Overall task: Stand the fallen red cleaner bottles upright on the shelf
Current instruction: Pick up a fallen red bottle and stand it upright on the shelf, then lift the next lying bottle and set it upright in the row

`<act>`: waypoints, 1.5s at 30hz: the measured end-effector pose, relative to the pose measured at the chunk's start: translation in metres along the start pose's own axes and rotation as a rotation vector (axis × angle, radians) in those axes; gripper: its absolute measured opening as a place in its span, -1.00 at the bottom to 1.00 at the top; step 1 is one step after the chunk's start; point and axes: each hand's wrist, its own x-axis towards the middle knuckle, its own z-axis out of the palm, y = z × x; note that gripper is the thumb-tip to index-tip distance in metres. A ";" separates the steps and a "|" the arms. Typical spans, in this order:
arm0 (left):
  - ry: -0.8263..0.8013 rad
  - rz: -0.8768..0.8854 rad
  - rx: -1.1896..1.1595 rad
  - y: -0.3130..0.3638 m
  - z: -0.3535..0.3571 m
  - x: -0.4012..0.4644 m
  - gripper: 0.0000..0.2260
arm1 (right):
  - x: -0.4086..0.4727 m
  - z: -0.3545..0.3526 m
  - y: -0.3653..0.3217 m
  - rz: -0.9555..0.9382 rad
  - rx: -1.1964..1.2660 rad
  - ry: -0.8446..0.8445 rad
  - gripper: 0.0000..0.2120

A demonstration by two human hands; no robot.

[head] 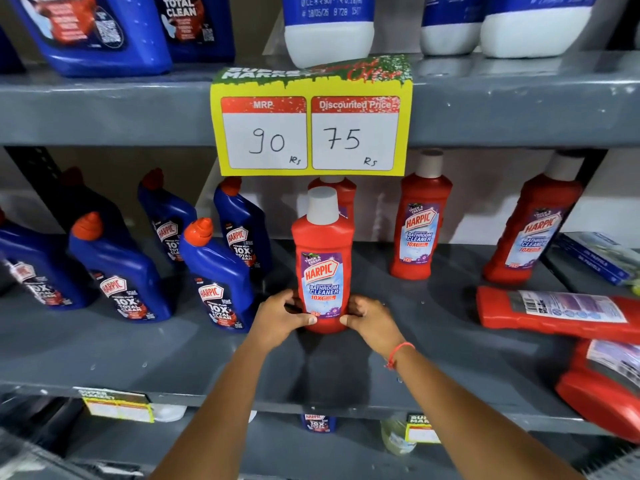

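Upright red bottle [323, 268] at shelf [398, 344] centre, clasped low by left hand [282, 315] at 9 o'clock, right hand [369, 317] at 3. Likely rigid, slick plastic, liquid-heavy; grip waist. Fallen bottles [554, 315] at 3-4 o'clock.

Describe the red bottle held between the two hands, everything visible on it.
The red Harpic bathroom cleaner bottle stands upright on the grey shelf, front label facing the camera. It looks like glossy red plastic with a tall white cap and a purple, white and blue label reading "Bathroom Cleaner 10X". The left hand and right hand clasp its base from either side, thumbs on the front. Another red bottle stands directly behind it, mostly hidden.
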 end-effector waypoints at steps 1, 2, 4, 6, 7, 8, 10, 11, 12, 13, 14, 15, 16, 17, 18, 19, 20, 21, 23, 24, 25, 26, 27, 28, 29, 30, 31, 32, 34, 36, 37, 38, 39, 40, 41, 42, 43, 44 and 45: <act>0.006 0.005 0.001 0.001 0.000 -0.001 -0.63 | 0.000 0.000 0.000 0.000 -0.010 0.002 -0.62; 0.010 0.010 0.000 0.002 0.000 -0.002 -0.63 | -0.001 0.000 0.000 0.000 -0.025 0.008 -0.63; 0.022 0.015 -0.009 0.003 0.001 -0.007 -0.67 | -0.004 0.000 0.001 -0.002 -0.056 0.043 -0.67; 0.078 0.007 -0.038 0.005 0.007 -0.015 -0.74 | -0.009 -0.003 0.003 -0.004 -0.032 0.119 -0.69; 0.128 -0.016 -0.093 0.000 0.009 -0.019 -0.79 | -0.010 -0.002 0.005 0.004 -0.004 0.162 -0.69; 0.189 -0.049 -0.186 -0.005 0.013 -0.024 -0.82 | -0.011 -0.003 0.006 0.009 0.012 0.214 -0.69; 0.305 -0.117 -0.408 -0.009 0.023 -0.036 -0.88 | -0.016 -0.013 0.010 0.023 0.045 0.332 -0.71; 0.351 -0.136 -0.489 -0.009 0.027 -0.043 -0.88 | -0.019 -0.018 0.012 0.041 0.090 0.383 -0.73; 0.380 -0.152 -0.559 -0.006 0.032 -0.049 -0.87 | -0.022 -0.024 0.013 0.069 0.154 0.429 -0.75; 0.382 -0.165 -0.622 -0.001 0.038 -0.054 -0.84 | -0.026 -0.030 0.014 0.099 0.234 0.464 -0.78; 0.352 -0.180 -0.681 0.007 0.045 -0.059 -0.82 | -0.031 -0.037 0.016 0.124 0.318 0.488 -0.79; 0.288 -0.195 -0.719 0.016 0.052 -0.063 -0.82 | -0.035 -0.043 0.018 0.140 0.393 0.510 -0.79; 0.192 -0.210 -0.739 0.027 0.061 -0.066 -0.83 | -0.039 -0.051 0.020 0.151 0.450 0.533 -0.79; 0.071 -0.219 -0.717 0.038 0.071 -0.070 -0.85 | -0.044 -0.058 0.023 0.159 0.503 0.559 -0.78; -0.054 -0.216 -0.658 0.049 0.081 -0.072 -0.88 | -0.047 -0.065 0.024 0.170 0.565 0.586 -0.75; -0.168 -0.191 -0.577 0.059 0.091 -0.073 -0.89 | -0.050 -0.073 0.025 0.185 0.652 0.610 -0.71; -0.254 -0.160 -0.509 0.070 0.101 -0.073 -0.89 | -0.053 -0.080 0.027 0.214 0.736 0.639 -0.68; -0.314 -0.124 -0.451 0.082 0.109 -0.070 -0.89 | -0.055 -0.086 0.029 0.240 0.796 0.678 -0.69; -0.389 -0.065 -0.347 0.104 0.126 -0.058 -0.87 | -0.061 -0.097 0.033 0.287 0.827 0.722 -0.75; -0.411 -0.037 -0.302 0.115 0.134 -0.050 -0.87 | -0.063 -0.102 0.036 0.300 0.826 0.733 -0.80; -0.423 -0.009 -0.268 0.126 0.142 -0.039 -0.87 | -0.066 -0.109 0.038 0.307 0.836 0.741 -0.82; -0.429 0.016 -0.247 0.137 0.151 -0.029 -0.88 | -0.068 -0.117 0.039 0.309 0.846 0.750 -0.79; -0.432 0.040 -0.231 0.146 0.159 -0.017 -0.91 | -0.071 -0.125 0.041 0.310 0.847 0.760 -0.74; -0.435 0.065 -0.205 0.154 0.168 -0.006 -0.92 | -0.073 -0.135 0.043 0.317 0.837 0.775 -0.69; -0.439 0.099 -0.165 0.162 0.177 0.005 -0.88 | -0.076 -0.143 0.046 0.328 0.818 0.785 -0.66; -0.448 0.136 -0.122 0.168 0.187 0.016 -0.84 | -0.079 -0.152 0.048 0.335 0.798 0.789 -0.66; -0.463 0.172 -0.086 0.173 0.196 0.026 -0.81 | -0.081 -0.159 0.052 0.342 0.787 0.794 -0.68; -0.485 0.202 -0.053 0.178 0.206 0.036 -0.78 | -0.083 -0.165 0.053 0.352 0.791 0.799 -0.71; -0.556 0.225 0.020 0.187 0.225 0.052 -0.73 | -0.082 -0.174 0.057 0.363 0.820 0.812 -0.73; -0.650 0.203 0.085 0.195 0.241 0.064 -0.71 | -0.076 -0.180 0.058 0.358 0.881 0.827 -0.74; -0.697 0.190 0.113 0.198 0.247 0.069 -0.73 | -0.072 -0.181 0.058 0.349 0.924 0.836 -0.74; -0.751 0.166 0.146 0.200 0.252 0.074 -0.76 | -0.069 -0.182 0.057 0.340 0.968 0.847 -0.77; -0.813 0.127 0.179 0.200 0.255 0.080 -0.83 | -0.065 -0.182 0.056 0.334 1.006 0.860 -0.81; -0.871 0.078 0.205 0.199 0.257 0.084 -0.92 | -0.062 -0.182 0.056 0.333 1.038 0.880 -0.87; -0.914 0.033 0.211 0.198 0.257 0.088 -0.98 | -0.059 -0.181 0.056 0.332 1.066 0.908 -0.92; -0.941 0.004 0.206 0.196 0.258 0.093 -0.98 | -0.056 -0.179 0.056 0.329 1.083 0.940 -0.93; -0.956 -0.008 0.196 0.194 0.258 0.096 -0.97 | -0.055 -0.178 0.055 0.325 1.086 0.963 -0.91; -0.970 -0.011 0.189 0.193 0.258 0.099 -0.91 | -0.054 -0.178 0.055 0.323 1.086 0.974 -0.88; -0.984 -0.014 0.183 0.193 0.257 0.100 -0.87 | -0.053 -0.178 0.055 0.321 1.094 0.982 -0.88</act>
